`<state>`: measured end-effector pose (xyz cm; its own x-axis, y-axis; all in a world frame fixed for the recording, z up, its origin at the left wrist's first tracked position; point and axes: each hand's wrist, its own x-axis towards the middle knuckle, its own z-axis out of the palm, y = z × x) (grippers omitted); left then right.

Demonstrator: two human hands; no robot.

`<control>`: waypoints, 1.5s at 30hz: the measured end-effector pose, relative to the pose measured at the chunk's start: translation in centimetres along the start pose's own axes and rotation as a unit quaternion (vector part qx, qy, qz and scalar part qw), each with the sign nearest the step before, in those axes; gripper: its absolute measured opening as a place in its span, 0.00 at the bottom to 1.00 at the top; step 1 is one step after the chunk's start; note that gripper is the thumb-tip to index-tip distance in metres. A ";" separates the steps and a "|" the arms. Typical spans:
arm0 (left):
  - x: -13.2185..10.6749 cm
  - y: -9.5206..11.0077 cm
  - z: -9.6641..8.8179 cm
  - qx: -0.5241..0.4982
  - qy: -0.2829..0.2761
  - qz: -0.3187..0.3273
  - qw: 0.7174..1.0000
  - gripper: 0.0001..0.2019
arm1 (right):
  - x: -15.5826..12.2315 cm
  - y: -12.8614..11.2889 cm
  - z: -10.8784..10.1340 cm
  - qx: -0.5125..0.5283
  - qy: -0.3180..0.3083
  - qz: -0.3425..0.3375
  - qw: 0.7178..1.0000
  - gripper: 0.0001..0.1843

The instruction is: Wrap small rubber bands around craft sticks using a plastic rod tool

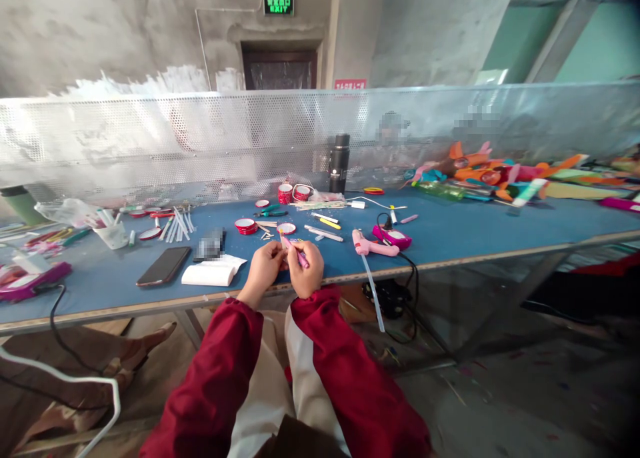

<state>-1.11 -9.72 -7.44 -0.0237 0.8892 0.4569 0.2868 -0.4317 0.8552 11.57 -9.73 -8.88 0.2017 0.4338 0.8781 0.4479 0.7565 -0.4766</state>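
My left hand (263, 270) and my right hand (306, 269) meet at the near edge of the blue table (450, 235), both in dark red sleeves. The right hand's fingers are curled round a thin pink-purple stick (300, 255) that slants up to the left. The left hand pinches the stick's upper end from the left. A pink glue gun (371, 247) lies just right of my hands, with its clear glue stick hanging over the table edge. Red tape rolls (245, 226) sit behind my hands.
A black phone (163, 266) and a white paper pad (213, 272) lie left of my hands. White sticks (177, 226), scissors (271, 211), a black flask (339, 163) and colourful foam toys (493, 168) are spread further back. A perforated metal screen (150, 145) closes the far side.
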 end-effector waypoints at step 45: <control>0.2 0.2 -0.1 0.058 0.020 0.018 0.998 0.09 | -0.2 0.7 1.0 -0.043 -0.009 -0.057 0.997 0.07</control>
<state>-1.16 -9.66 -7.20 -0.0486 0.8655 0.4985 0.3975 -0.4411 0.8046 10.94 -8.81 -9.40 0.1296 0.3571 0.9250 0.5400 0.7570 -0.3679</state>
